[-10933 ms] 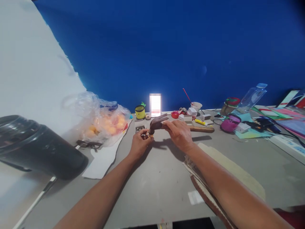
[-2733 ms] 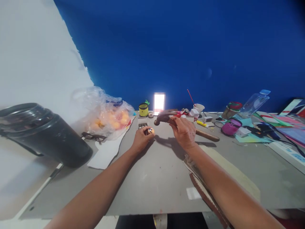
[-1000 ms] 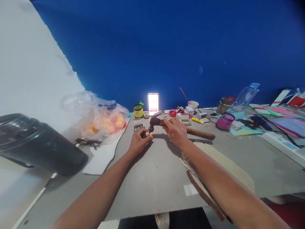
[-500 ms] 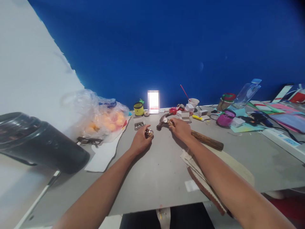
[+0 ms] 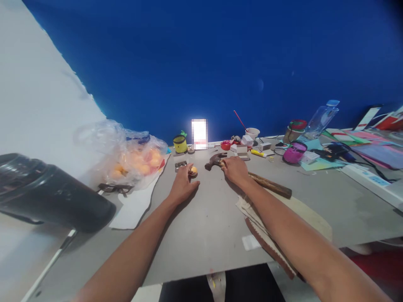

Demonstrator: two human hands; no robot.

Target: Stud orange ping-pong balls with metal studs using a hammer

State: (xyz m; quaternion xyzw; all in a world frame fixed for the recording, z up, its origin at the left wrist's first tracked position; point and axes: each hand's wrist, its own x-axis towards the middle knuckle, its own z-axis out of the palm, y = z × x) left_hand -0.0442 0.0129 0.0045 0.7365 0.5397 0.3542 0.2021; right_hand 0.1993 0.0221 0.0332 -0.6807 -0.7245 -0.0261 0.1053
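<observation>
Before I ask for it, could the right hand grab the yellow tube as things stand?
Probably not directly: the right hand is around the hammer. Otherwise, the way to the yellow tube looks fairly free.

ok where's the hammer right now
In the head view, the hammer is just right of centre, held near its head in the right hand. The small round yellow-orange object by the left hand lies to its left.

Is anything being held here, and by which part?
The right hand holds the hammer by its wooden handle, close to the head. The left hand is at a small round object; whether it grips it cannot be told.
</observation>
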